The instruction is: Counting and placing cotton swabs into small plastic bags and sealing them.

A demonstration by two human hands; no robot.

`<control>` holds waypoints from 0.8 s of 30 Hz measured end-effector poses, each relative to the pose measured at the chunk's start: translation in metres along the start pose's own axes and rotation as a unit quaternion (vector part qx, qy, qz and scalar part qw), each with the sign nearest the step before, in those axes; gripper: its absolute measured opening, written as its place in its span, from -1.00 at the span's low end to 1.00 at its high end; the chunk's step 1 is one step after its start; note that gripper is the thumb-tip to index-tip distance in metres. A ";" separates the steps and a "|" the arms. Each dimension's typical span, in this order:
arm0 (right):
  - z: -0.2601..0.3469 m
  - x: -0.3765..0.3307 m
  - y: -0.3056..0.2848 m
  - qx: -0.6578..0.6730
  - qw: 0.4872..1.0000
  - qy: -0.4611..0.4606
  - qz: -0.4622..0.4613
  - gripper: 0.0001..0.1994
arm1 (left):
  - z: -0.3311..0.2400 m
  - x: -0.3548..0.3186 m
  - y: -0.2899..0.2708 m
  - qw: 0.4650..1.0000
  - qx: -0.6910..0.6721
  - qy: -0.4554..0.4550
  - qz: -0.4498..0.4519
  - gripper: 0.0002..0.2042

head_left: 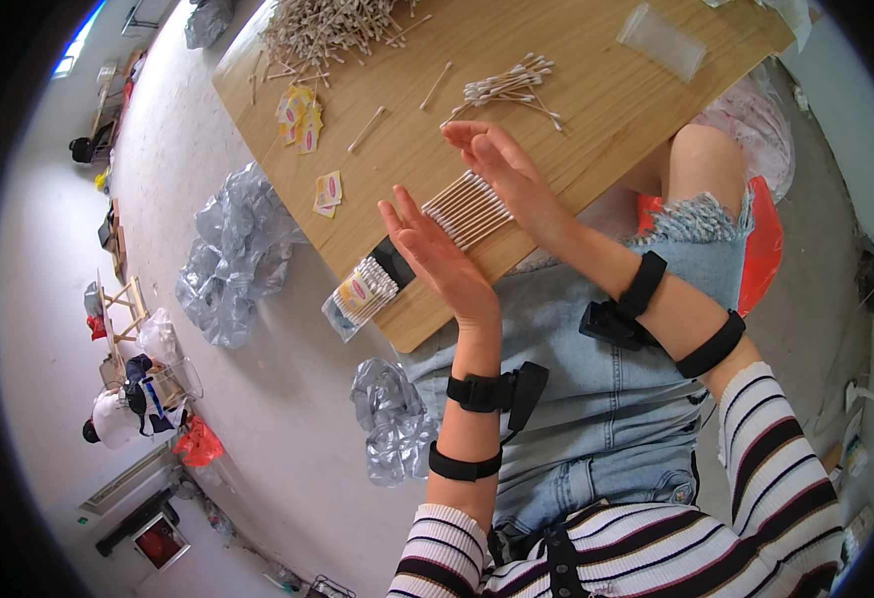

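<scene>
A pale wooden table [387, 171] bears a large heap of cotton swabs [329, 32] at its far side. Nearer, a person's left hand [442, 261] and right hand [507, 171] stand wide open, fingers extended and gripping nothing, on either side of a neat row of swabs [468, 210]; contact with the tips is hard to judge from above. Left of them lie a filled clear packet [358, 291] and, beyond it, small yellow-and-white cards [327, 192].

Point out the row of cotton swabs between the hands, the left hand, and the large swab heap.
Row of cotton swabs [469, 211]: head view, on the sticks near mid-row.
Left hand [445, 267]: head view, middle of the hand.
Large swab heap [329, 28]: head view, middle of its visible part.
</scene>
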State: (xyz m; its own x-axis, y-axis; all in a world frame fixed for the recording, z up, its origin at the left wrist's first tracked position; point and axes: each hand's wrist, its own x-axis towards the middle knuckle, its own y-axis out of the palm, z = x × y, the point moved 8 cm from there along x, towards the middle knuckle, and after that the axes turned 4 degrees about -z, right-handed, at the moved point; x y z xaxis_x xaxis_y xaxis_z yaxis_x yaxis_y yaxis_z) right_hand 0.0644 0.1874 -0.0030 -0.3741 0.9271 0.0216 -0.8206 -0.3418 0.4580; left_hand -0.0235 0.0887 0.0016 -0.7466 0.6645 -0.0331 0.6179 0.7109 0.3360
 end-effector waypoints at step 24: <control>0.028 -0.012 0.010 -0.685 0.659 -0.201 0.239 -0.93 | 0.011 -0.026 0.024 0.655 0.659 0.291 0.227 0.00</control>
State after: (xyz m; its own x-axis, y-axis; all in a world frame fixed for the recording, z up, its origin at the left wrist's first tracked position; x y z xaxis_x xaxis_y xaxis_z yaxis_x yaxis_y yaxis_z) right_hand 0.0725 0.1771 0.0261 -0.8125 0.5347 0.2321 -0.3739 -0.1725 -0.9113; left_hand 0.0135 0.0906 0.0006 -0.1423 0.9487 0.2823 0.1980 0.3067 -0.9310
